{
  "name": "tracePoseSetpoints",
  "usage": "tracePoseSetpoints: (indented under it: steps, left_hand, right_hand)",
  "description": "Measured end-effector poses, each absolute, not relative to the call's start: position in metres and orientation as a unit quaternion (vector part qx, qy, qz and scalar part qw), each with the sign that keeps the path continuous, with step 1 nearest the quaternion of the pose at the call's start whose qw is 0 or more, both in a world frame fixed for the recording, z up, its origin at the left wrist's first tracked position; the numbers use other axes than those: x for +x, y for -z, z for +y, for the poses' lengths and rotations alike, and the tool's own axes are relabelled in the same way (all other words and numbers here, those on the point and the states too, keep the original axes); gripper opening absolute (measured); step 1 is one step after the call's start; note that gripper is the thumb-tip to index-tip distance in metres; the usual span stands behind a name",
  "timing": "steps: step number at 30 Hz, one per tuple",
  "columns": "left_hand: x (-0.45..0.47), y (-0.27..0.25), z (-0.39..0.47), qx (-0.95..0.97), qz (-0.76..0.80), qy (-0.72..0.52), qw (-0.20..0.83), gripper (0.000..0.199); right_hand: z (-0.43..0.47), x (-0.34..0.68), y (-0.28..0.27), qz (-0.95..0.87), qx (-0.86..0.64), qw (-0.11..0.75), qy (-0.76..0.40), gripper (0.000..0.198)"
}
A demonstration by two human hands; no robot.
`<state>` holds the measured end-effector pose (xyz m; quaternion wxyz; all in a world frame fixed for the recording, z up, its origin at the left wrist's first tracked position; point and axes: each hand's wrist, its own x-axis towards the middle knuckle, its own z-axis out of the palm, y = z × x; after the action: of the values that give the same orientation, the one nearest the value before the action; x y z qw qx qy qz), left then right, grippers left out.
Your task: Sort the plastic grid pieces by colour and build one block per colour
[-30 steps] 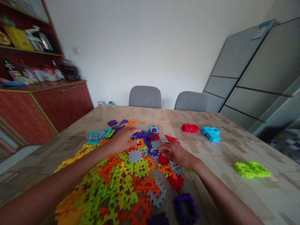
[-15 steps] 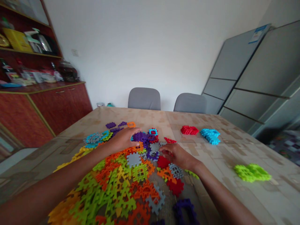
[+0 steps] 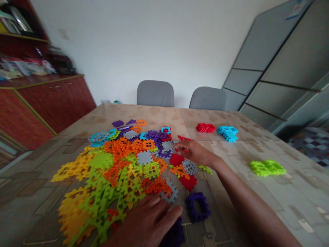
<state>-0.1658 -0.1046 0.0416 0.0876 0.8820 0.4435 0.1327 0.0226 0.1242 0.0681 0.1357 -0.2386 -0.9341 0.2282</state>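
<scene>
I have the heap of toothed plastic pieces [image 3: 128, 176] left of centre on the table [image 3: 282, 202], mixed yellow, lime, orange, purple, grey, blue and red, many overlapping. My left hand [image 3: 151, 219] is at its near edge, back upward, over a dark purple piece [image 3: 175, 233]; the fingers hide what is beneath, so I cannot tell whether it grips anything. My right hand [image 3: 191, 151] is at the heap's right side, fingers curled, tips right beside a grey piece [image 3: 168, 145]; I cannot tell if something is pinched there.

For containers, I have the red-brown cupboard [image 3: 53, 103] at far left: packets [image 3: 33, 67] and a dark rounded jar [image 3: 60, 60] sit on its counter, and a metal kettle [image 3: 20, 17] on the shelf above. Its doors are shut.

Just right of my left hand lies a dark purple frame [image 3: 189, 207]. Farther right, apart from the heap, I see a red stack [image 3: 205, 128], a blue stack [image 3: 228, 133] just beside it, and a lime stack [image 3: 267, 167] nearer me. My right forearm lies between the heap and the lime stack, and my left hand blocks part of the near pieces. Two grey chairs [image 3: 155, 94] stand behind the far edge.
</scene>
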Motion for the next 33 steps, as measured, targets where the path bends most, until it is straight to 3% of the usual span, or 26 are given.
tracePoseSetpoints:
  steps: [5,16,22,25,33]
  left_hand:
    - [-0.164,-0.027,-0.101,0.89,0.44,-0.1,0.069,0.067]
    - [-0.162,-0.013,-0.099,0.889,0.438,-0.134,0.0,0.03]
    - [-0.165,-0.017,-0.102,0.889,0.424,-0.171,0.009,0.063]
    - [-0.165,-0.019,-0.103,0.895,0.42,-0.15,-0.015,0.058]
    - [-0.157,-0.009,-0.104,0.858,0.446,-0.215,-0.136,0.019]
  right_hand:
    - [0.123,0.025,-0.071,-0.933,-0.238,0.134,-0.234,0.019]
    - [0.124,0.024,-0.068,-0.933,-0.239,0.12,-0.239,0.021]
    - [0.125,0.024,-0.068,-0.931,-0.237,0.117,-0.253,0.022]
    - [0.126,0.024,-0.069,-0.931,-0.235,0.112,-0.257,0.02]
    - [0.133,0.019,-0.064,-0.933,-0.245,0.122,-0.233,0.023]
